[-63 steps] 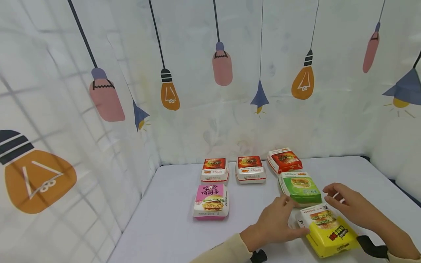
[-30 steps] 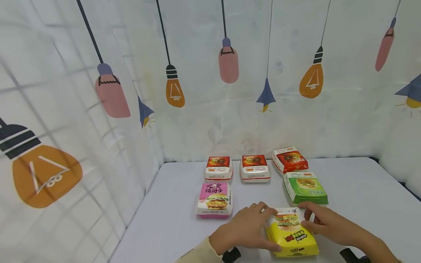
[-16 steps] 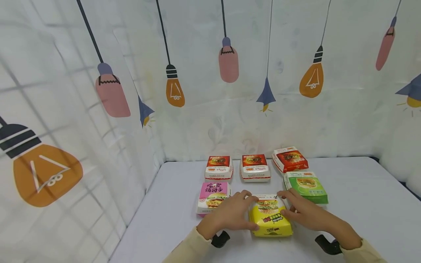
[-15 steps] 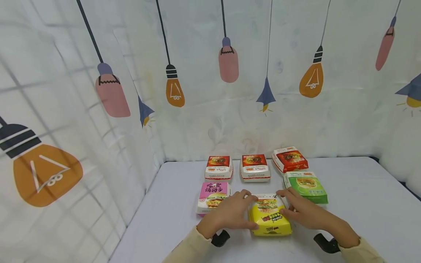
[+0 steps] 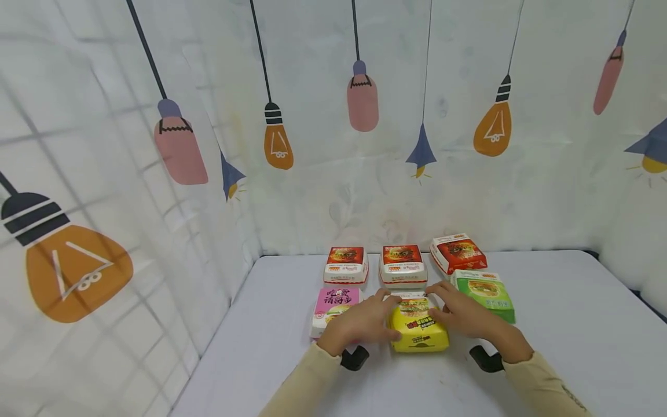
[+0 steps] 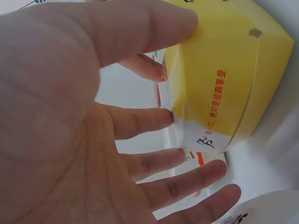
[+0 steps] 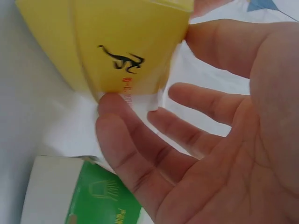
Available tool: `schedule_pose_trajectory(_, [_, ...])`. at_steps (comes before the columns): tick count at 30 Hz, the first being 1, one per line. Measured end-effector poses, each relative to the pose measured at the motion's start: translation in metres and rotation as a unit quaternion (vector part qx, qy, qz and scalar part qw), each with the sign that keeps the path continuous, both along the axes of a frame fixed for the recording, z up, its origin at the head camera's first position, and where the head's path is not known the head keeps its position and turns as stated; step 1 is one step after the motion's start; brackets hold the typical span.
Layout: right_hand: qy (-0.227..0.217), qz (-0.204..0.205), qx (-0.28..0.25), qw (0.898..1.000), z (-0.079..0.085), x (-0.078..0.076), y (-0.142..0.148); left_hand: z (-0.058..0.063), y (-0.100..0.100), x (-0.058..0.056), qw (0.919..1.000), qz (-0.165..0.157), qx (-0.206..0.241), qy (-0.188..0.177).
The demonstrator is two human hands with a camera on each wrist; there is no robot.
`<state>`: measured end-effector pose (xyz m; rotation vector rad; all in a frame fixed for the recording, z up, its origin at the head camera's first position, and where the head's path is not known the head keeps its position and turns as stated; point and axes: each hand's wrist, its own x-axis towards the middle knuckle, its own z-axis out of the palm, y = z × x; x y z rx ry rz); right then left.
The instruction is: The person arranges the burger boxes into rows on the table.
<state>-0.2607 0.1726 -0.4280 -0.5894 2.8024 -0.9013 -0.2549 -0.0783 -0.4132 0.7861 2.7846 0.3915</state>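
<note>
A yellow burger box (image 5: 421,333) with a burger picture sits between both hands in the head view, beside the pink burger box (image 5: 334,297). My left hand (image 5: 359,321) is at its left side. In the left wrist view, the thumb and a fingertip touch the yellow box (image 6: 219,60), while other fingers spread out fairly straight. My right hand (image 5: 469,315) grips the right far corner with thumb and bent fingers; the right wrist view shows fingertips against the box's side (image 7: 117,42). Whether its base touches the table is unclear.
Two white-and-red burger boxes (image 5: 346,265) stand behind, near the patterned curtain (image 5: 307,202). Further right are a red burger box (image 5: 460,253), turned askew, and a green burger box (image 5: 487,294). All rest on the white table (image 5: 250,347).
Both hands have brought the yellow burger box leftward and away from the person, from in front of the green box to beside the pink one. The other boxes have stayed put.
</note>
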Motion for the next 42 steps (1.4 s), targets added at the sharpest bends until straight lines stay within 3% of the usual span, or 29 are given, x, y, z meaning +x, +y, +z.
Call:
schedule_pose_trajectory(10, [0.006,-0.003,0.011,1.0,-0.0021,-0.0026,-0.0037,0.0,0.0016,-0.0003,0.9994,0.023,0.012,-0.022])
schedule_pose_trajectory(23, [0.009,-0.01,0.017,1.0,-0.0025,0.0002,-0.0026,-0.0014,0.0001,-0.004,0.9997,0.011,0.022,-0.003])
schedule_pose_trajectory(30, [0.003,-0.011,0.027,1.0,0.0006,0.0003,-0.0024,-0.0003,-0.0038,-0.0055,0.9995,0.022,0.021,-0.003])
schedule_pose_trajectory(42, [-0.009,-0.013,0.029,0.999,0.0047,0.0,-0.0007,0.0004,-0.0072,-0.0066,0.9979,0.018,0.026,0.057])
